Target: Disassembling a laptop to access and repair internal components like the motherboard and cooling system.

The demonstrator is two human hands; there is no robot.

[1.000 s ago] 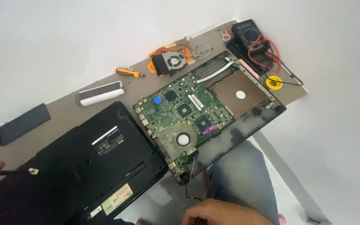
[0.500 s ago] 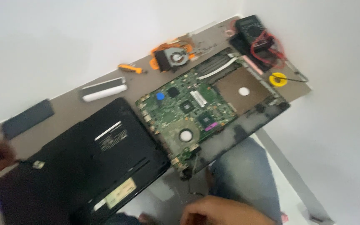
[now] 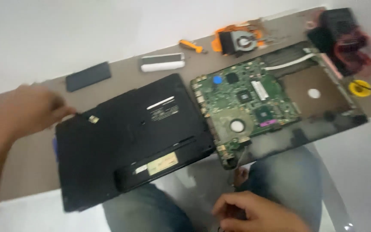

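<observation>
working a thin dark tool (image 3: 79, 114) at the rear corner of an upturned black laptop (image 3: 129, 141) on the bench (image 3: 26, 154), beside a small pale tab (image 3: 93, 119). left hand (image 3: 33, 109) closed around the tool's handle, tip touching the case close to that tab. right hand (image 3: 254, 212) low over the lap, fingers curled loosely – cannot tell whether anything sits inside it.

best done, by the look of it, with the tip kept square in its seat and pressed straight down, wrist steady, turning slowly so nothing slips across the plastic – and with the free hand brought up to brace the case, since the laptop overhangs the bench edge.

just right of the laptop, touching or nearly so: a green motherboard (image 3: 247, 103) lying in an opened base. behind these, a cooling fan (image 3: 242, 41), an orange-handled screwdriver (image 3: 192, 45), a white-and-black bar (image 3: 162, 62), a dark flat slab (image 3: 88, 76).

against a second ago: left hand further in over the bench, far more of it showing; right hand shifted slightly rightward; laptop and board unmoved.
</observation>
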